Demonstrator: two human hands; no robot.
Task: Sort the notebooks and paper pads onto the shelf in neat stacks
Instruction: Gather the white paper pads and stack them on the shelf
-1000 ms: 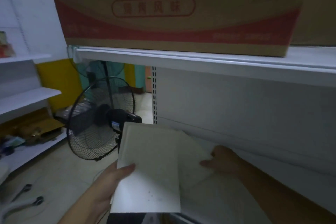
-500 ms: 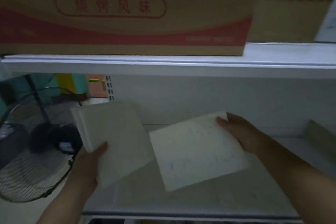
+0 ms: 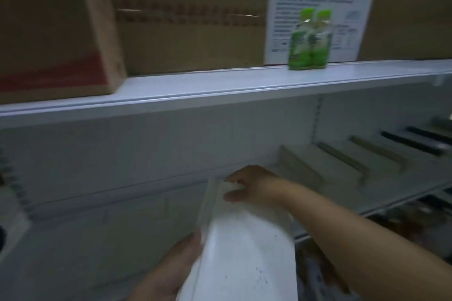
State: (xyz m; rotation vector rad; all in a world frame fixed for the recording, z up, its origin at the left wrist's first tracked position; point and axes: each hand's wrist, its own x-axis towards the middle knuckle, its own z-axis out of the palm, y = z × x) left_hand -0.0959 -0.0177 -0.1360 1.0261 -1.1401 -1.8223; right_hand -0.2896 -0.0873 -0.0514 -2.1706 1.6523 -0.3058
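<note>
Probably to steer it down beside the stacks (image 3: 318, 168), the right hand (image 3: 254, 188) pinches the far edge of the paper pad (image 3: 244, 252), held over the shelf (image 3: 97, 252), while the left hand (image 3: 173, 271) grips its near side, thumb on top.

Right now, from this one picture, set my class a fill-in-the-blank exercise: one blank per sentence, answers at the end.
1. The two pouches on the upper shelf are ___ in colour.
2. The right hand grips the far end of a ___ pad.
3. Nearest the camera, the pad's other end is held by the ___.
4. The boxes left of the pouches are made of ___.

Missing words: green; white; left hand; cardboard.
</note>
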